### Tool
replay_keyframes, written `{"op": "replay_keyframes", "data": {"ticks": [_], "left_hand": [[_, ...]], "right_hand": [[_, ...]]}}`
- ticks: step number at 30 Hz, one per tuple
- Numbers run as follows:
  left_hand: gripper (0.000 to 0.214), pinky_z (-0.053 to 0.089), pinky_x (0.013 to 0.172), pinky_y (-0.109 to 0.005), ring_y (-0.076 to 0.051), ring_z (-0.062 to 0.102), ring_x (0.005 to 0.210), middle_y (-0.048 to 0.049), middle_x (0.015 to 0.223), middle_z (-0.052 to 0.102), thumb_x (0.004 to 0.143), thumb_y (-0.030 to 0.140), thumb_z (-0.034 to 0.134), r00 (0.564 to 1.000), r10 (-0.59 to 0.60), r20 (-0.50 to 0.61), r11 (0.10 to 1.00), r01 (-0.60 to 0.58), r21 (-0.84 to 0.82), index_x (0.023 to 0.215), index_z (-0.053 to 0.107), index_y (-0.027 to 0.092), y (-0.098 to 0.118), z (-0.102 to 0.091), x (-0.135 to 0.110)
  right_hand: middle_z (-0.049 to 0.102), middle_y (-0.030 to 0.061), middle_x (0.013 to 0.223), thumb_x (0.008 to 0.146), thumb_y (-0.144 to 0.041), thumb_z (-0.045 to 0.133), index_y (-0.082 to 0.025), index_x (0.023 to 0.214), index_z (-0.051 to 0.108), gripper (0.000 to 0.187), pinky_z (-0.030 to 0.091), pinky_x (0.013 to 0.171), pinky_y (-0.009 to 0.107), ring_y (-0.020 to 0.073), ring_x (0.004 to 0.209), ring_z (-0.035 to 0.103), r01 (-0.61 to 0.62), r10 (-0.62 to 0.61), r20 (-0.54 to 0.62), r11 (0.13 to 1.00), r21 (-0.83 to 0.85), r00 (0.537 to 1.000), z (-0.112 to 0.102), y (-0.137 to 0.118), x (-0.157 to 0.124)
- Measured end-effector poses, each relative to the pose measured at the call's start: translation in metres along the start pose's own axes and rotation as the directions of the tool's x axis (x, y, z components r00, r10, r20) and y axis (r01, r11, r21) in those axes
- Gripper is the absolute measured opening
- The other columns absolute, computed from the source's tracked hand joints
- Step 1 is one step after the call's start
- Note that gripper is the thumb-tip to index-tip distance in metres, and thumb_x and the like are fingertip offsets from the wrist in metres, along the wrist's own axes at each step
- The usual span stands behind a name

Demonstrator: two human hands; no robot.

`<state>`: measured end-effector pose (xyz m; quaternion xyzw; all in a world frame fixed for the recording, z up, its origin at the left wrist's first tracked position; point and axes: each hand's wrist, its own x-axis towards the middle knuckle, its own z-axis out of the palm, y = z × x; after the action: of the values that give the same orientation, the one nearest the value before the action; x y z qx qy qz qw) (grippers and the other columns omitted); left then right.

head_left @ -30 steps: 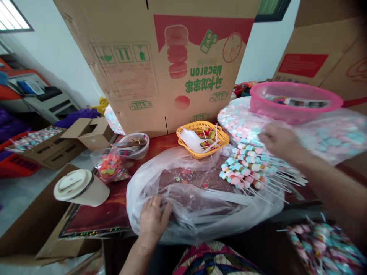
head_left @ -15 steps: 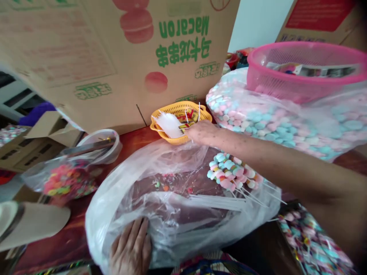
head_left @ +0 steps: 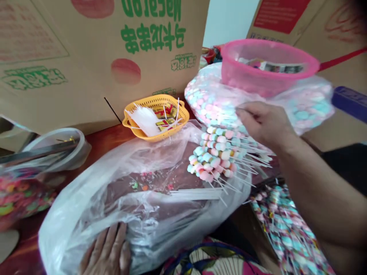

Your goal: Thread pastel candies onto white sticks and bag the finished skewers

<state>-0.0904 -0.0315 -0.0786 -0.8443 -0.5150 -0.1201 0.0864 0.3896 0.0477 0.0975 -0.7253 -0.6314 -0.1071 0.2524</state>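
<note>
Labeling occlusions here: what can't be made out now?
Head view:
Right hand: whether it pinches anything; the hand itself hides that.
Left hand: wrist, cut off by bottom edge.
Pink basket: lower contents, behind its wall.
Packets in yellow basket: fine print, too small.

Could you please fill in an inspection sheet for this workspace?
Surface: reddish-brown table, partly covered by rumpled clear plastic.
Job's things: marshmallow skewers piled at the plastic's right; loose white sticks beside them; bag of marshmallows behind, a pink basket on it.
Clutter: candy bits on the plastic; yellow basket with packets and sticks; whitish tub and bagged colourful candies at left.
Hands: left hand flat on the plastic; right hand near the skewers, fingers curled, any grip unclear.
Cables: nothing seen.
Surroundings: large carton behind, print upside down; another carton at right.
</note>
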Motion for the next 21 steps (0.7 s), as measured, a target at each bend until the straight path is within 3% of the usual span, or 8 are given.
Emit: {"op": "replay_keyframes", "data": {"ticks": [2, 5, 7, 9, 11, 13, 16, 21], "left_hand": [[0.048, 0.042, 0.088, -0.047, -0.032, 0.057, 0.111, -0.0101, 0.117, 0.065, 0.086, 0.031, 0.043, 0.996, -0.048, -0.069, 0.998, 0.045, -0.054, 0.135, 0.043, 0.028, 0.006, -0.011, 0.005], [0.044, 0.044, 0.087, -0.044, -0.029, 0.058, 0.105, -0.0103, 0.113, 0.064, 0.084, 0.040, 0.050, 0.975, -0.101, -0.200, 0.977, 0.058, -0.207, 0.126, 0.049, 0.027, 0.040, -0.034, 0.027], [0.056, 0.040, 0.094, -0.047, -0.031, 0.055, 0.110, -0.0130, 0.123, 0.059, 0.078, 0.053, 0.057, 0.975, 0.106, -0.193, 0.949, -0.157, -0.272, 0.125, 0.050, 0.024, 0.077, -0.045, 0.051], [0.055, 0.035, 0.099, -0.052, -0.032, 0.056, 0.108, -0.0114, 0.119, 0.063, 0.076, 0.055, 0.057, 0.930, 0.361, -0.069, 0.901, -0.367, -0.234, 0.123, 0.054, 0.024, 0.112, -0.045, 0.077], [0.031, 0.041, 0.092, -0.049, -0.028, 0.062, 0.095, -0.0076, 0.102, 0.069, 0.083, 0.044, 0.051, 0.909, 0.416, 0.011, 0.890, -0.405, -0.208, 0.103, 0.065, 0.025, 0.129, -0.034, 0.097], [0.031, 0.049, 0.074, -0.037, -0.022, 0.065, 0.078, -0.0054, 0.083, 0.069, 0.089, 0.039, 0.042, 0.925, 0.377, 0.039, 0.906, -0.360, -0.224, 0.079, 0.066, 0.023, 0.123, -0.017, 0.107], [0.033, 0.052, 0.065, -0.026, -0.018, 0.067, 0.071, -0.0037, 0.079, 0.071, 0.089, 0.044, 0.040, 0.959, 0.273, -0.076, 0.920, -0.283, -0.270, 0.082, 0.064, 0.023, 0.086, 0.002, 0.103], [0.027, 0.053, 0.060, -0.022, -0.017, 0.069, 0.069, 0.0008, 0.079, 0.073, 0.085, 0.047, 0.048, 0.984, 0.177, -0.025, 0.937, -0.177, -0.302, 0.082, 0.064, 0.025, 0.044, -0.003, 0.087]], "right_hand": [[0.067, 0.0084, 0.089, 0.091, -0.039, 0.039, -0.016, 0.096, 0.064, 0.034, 0.044, 0.072, 0.028, 0.0167, 0.079, 0.060, -0.235, 0.235, -0.090, 0.972, 0.008, 0.968, -0.016, 0.031, -0.047], [0.063, 0.0059, 0.066, 0.088, -0.037, 0.034, -0.018, 0.077, 0.064, 0.037, 0.044, 0.060, 0.031, 0.0191, 0.062, 0.056, -0.415, 0.422, 0.051, 0.903, -0.108, 0.905, -0.017, 0.069, -0.114], [0.062, 0.0041, 0.060, 0.083, -0.032, 0.042, -0.019, 0.065, 0.063, 0.030, 0.044, 0.058, 0.029, 0.0179, 0.059, 0.055, -0.387, 0.407, 0.208, 0.913, -0.129, 0.890, 0.000, 0.074, -0.145], [0.068, 0.0079, 0.075, 0.080, -0.023, 0.045, -0.018, 0.068, 0.065, 0.024, 0.045, 0.069, 0.030, 0.0200, 0.075, 0.059, -0.353, 0.376, 0.248, 0.926, -0.132, 0.893, 0.025, 0.064, -0.162], [0.069, 0.0111, 0.098, 0.082, -0.019, 0.043, -0.017, 0.084, 0.069, 0.026, 0.044, 0.078, 0.036, 0.0248, 0.095, 0.057, -0.324, 0.346, 0.255, 0.938, -0.125, 0.903, 0.046, 0.046, -0.170], [0.067, 0.0101, 0.109, 0.081, -0.016, 0.044, -0.018, 0.093, 0.069, 0.028, 0.042, 0.084, 0.039, 0.0262, 0.104, 0.054, -0.286, 0.301, 0.276, 0.954, -0.094, 0.913, 0.057, 0.034, -0.175], [0.069, 0.0060, 0.106, 0.077, -0.017, 0.051, -0.022, 0.097, 0.070, 0.029, 0.044, 0.085, 0.033, 0.0227, 0.101, 0.056, -0.249, 0.250, 0.322, 0.967, -0.046, 0.913, 0.052, 0.043, -0.180], [0.068, 0.0099, 0.102, 0.089, -0.029, 0.039, -0.018, 0.108, 0.068, 0.036, 0.046, 0.080, 0.031, 0.0215, 0.093, 0.060, -0.483, 0.521, 0.225, 0.852, -0.203, 0.824, 0.023, 0.107, -0.166]]}}
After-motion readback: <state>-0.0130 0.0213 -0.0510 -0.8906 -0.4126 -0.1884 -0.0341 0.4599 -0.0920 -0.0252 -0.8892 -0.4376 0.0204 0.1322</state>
